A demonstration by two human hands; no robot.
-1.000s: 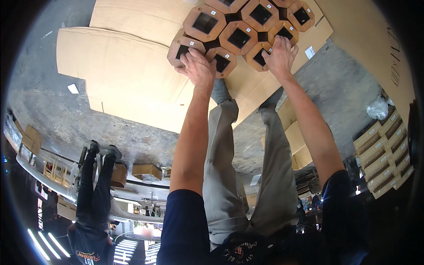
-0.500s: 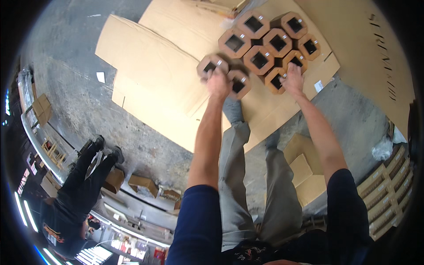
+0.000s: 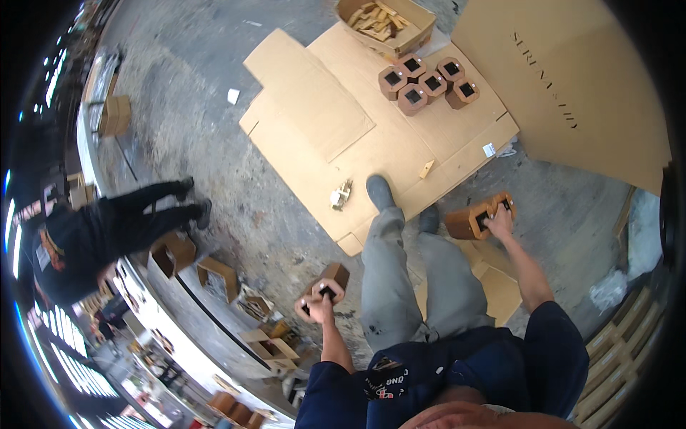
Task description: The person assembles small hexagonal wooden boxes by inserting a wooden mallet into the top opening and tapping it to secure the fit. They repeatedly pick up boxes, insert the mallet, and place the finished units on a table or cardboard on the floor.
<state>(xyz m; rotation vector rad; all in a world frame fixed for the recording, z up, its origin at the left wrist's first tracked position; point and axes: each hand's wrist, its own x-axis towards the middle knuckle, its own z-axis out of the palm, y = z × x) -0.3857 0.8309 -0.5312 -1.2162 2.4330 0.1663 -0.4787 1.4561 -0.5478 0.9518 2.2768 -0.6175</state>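
My left hand (image 3: 321, 310) grips two brown octagonal wooden blocks (image 3: 334, 274) by their dark square openings, low beside my left leg. On the other side, my right hand (image 3: 499, 224) has its fingers in the openings of a second pair of octagonal wooden blocks (image 3: 463, 224), held off the floor's cardboard near my right foot. Several more of these wooden blocks (image 3: 413, 100) stand clustered on a flat cardboard sheet (image 3: 300, 107), openings upward. Both sets of fingertips are partly hidden inside the openings.
A carton (image 3: 421, 39) of wood scraps stands at the far edge of the sheet. On the sheet lie a small wood piece (image 3: 426, 169) and a crumpled scrap (image 3: 341, 194). A large cardboard panel (image 3: 564, 86) rises at right. Another person (image 3: 107, 229) stands at left near open boxes.
Both hands have moved back toward my body, each carrying two wooden blocks away from the cluster. My view has risen and pulled back, showing the carton of scraps.
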